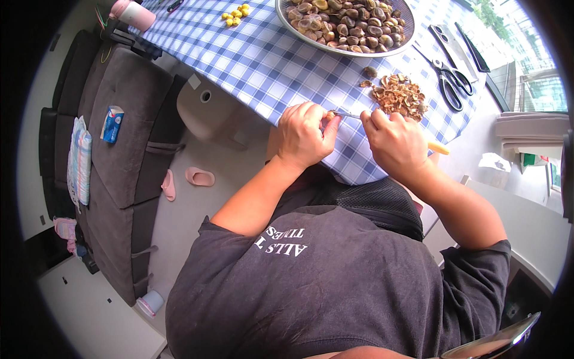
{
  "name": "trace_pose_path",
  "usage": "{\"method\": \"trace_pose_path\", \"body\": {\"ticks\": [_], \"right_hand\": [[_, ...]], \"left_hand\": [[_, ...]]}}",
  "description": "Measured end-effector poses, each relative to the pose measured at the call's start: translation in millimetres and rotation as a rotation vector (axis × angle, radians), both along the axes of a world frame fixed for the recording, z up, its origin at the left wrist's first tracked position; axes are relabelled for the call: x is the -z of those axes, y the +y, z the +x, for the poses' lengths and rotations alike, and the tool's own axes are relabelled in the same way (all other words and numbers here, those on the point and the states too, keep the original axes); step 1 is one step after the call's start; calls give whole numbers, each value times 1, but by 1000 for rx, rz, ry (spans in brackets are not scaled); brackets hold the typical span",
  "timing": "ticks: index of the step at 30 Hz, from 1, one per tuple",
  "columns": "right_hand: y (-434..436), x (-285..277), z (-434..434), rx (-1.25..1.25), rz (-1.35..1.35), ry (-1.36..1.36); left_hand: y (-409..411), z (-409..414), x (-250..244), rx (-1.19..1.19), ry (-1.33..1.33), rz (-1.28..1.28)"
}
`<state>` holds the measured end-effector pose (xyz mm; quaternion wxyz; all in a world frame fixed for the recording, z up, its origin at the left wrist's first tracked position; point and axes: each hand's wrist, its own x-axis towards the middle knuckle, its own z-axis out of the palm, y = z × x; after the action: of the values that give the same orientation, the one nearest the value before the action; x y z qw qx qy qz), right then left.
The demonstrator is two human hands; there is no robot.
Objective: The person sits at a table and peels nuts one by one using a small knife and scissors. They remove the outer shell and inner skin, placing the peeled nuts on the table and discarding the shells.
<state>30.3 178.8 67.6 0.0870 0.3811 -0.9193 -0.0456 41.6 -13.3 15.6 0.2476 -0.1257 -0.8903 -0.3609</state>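
Note:
Between the thumb and fingers of my left hand (305, 132) is a chestnut (331, 115), mostly covered by the fingertips. My right hand (394, 139) grips a small knife with a yellow handle (438, 147), whose end sticks out behind the palm. The knife's metal blade (347, 115) reaches left and meets the chestnut. Just beyond my right hand lies a heap of brown shell pieces (399, 96). A single chestnut (370, 72) rests beside the heap. Farther back, a metal mesh basket (345, 52) holds many brown chestnuts (350, 22).
A blue-and-white checked cloth (233, 58) covers the table. Several peeled yellow chestnuts (235, 15) lie at the back left, near a pink bottle (134, 14). Black-handled scissors (450, 83) and a cleaver (453, 51) lie right. A beige chair (202, 112) stands left below the table edge.

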Motion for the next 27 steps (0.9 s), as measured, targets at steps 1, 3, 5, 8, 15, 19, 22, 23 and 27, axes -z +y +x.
{"method": "trace_pose_path", "body": {"ticks": [1, 3, 5, 8, 15, 19, 22, 23, 27], "right_hand": [[1, 0, -2, -18, 1, 26], [2, 0, -5, -55, 4, 79], [4, 2, -10, -80, 8, 91], [8, 6, -13, -44, -57, 31], [-10, -14, -4, 283, -384, -386], [-26, 2, -4, 254, -305, -408], [-34, 4, -8, 255, -251, -404], [-35, 5, -9, 248, -258, -379], [-18, -19, -17, 196, -818, -500]], "left_hand": [[0, 0, -1, -4, -5, -6], [0, 2, -2, -14, -15, -19], [-1, 1, 0, -12, -3, -27], [0, 3, -2, 10, -10, -32], [-8, 16, 0, 55, 67, 332], [-10, 20, -18, 111, 29, 482], [-11, 20, -27, 147, 9, 469], [-10, 20, -30, 157, 5, 469], [-7, 19, -37, 160, -18, 446]]}}
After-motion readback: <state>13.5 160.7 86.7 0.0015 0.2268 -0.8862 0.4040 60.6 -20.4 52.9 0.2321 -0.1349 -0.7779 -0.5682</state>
